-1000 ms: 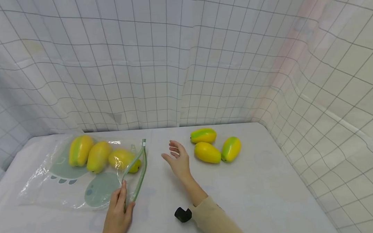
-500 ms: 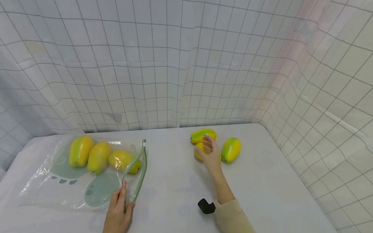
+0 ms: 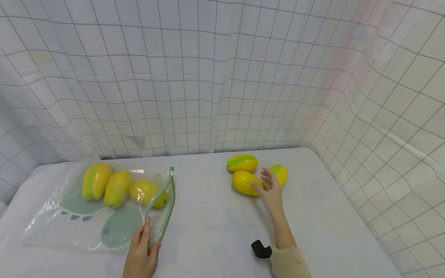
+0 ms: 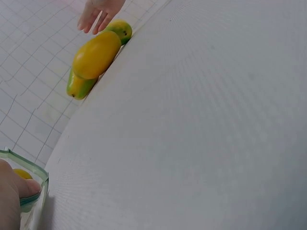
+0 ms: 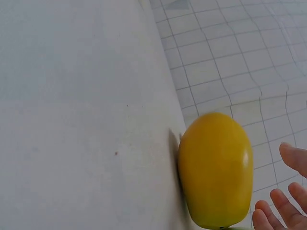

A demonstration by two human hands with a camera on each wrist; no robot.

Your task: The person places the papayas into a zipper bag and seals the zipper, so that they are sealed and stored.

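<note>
My left hand (image 3: pixel 140 256) pinches the green-edged mouth of a clear zip bag (image 3: pixel 47 229); the left wrist view shows the thumb over that green strip (image 4: pixel 29 199). Inside the bag lie three yellow papayas (image 3: pixel 118 188), and its mouth gapes toward the right. My right hand (image 3: pixel 271 195) hovers with parted, slightly bent fingers over the papayas on the right, holding nothing. It partly covers the rightmost green-streaked papaya (image 3: pixel 281 173). Beside the thumb lies a yellow papaya (image 3: pixel 243 183), with a green-striped papaya (image 3: pixel 242 163) behind it.
A white cloth covers the table (image 3: pixel 207 222), which ends at a grid-patterned curtain (image 3: pixel 190 94) behind and on the sides. A small black device (image 3: pixel 261 249) sits at the right wrist by the beige sleeve (image 3: pixel 289 264).
My right hand has moved rightward from the middle of the table, across the nearer papaya, to the rightmost one. The left hand and the bag have stayed in place.
</note>
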